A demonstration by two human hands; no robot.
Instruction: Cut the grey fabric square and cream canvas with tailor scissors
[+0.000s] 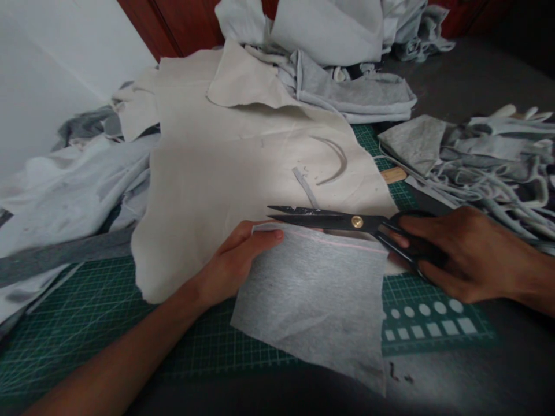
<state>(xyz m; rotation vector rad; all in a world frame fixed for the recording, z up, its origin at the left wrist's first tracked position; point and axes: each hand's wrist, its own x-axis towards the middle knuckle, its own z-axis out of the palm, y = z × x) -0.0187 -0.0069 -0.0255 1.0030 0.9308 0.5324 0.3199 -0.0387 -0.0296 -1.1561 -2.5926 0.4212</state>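
Note:
My left hand [243, 254] pinches the upper left corner of a grey fabric piece [316, 300], thumb on top and the other fingers underneath. A pale pink line runs along the top edge of that piece. My right hand [463, 254] is wrapped through the handles of black scissors [357, 222]. The blades lie along the fabric's top edge, slightly parted, with their tips pointing left above my left thumb. Just beyond the blades, a thin grey strip [306, 188] and a curved fabric strip [340, 162] rest on a large cream cloth [208, 167].
A green cutting mat [99, 323] lies under the cloth. Fabric scraps pile up at the left [82, 185], and a heap of grey strips [489, 156] sits at the right. Folded grey fabric [355, 95] lies at the back. A wooden piece [393, 174] pokes out beside the cloth.

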